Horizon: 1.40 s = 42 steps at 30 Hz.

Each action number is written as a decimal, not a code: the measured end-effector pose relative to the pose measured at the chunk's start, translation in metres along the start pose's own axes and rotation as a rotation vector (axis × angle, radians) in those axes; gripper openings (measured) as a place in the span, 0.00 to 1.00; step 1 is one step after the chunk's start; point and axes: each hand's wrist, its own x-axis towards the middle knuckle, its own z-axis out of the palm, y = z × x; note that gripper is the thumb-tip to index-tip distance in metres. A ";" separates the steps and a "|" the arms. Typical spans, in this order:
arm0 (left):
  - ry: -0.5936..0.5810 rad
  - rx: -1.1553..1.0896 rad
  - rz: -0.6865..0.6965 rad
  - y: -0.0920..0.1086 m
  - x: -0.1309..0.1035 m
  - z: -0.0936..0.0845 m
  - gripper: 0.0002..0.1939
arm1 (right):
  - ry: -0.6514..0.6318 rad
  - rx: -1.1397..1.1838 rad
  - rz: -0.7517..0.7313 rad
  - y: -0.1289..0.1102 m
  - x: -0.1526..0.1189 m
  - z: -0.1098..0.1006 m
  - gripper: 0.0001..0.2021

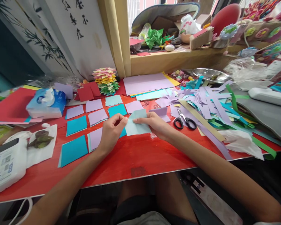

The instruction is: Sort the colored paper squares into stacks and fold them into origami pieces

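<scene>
A pale blue square of paper [140, 126] is held up between my two hands, above the red table. My left hand [112, 129] pinches its left edge between thumb and fingers. From the right side my right hand [154, 123] grips it, thumb on top and fingers behind. Just behind the right hand lies a folded lilac paper [161, 113]. Small stacks of lilac, teal and pale blue squares stand in rows left of the hands, among them a teal stack [74, 150]. Black-handled scissors [184, 120] lie partly open to the right.
Paper strips [208, 103] pile up on the right, beside a metal bowl [213, 75]. Large lilac sheets [147, 83] lie at the back near a folded-paper tower [106, 81]. A tissue pack [46, 103] and a white device [8, 165] are at the left. The table's front edge [131, 178] is near my lap.
</scene>
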 end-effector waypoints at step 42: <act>-0.053 -0.273 -0.231 -0.002 0.014 -0.001 0.11 | 0.202 -0.591 -0.402 0.007 -0.002 -0.003 0.19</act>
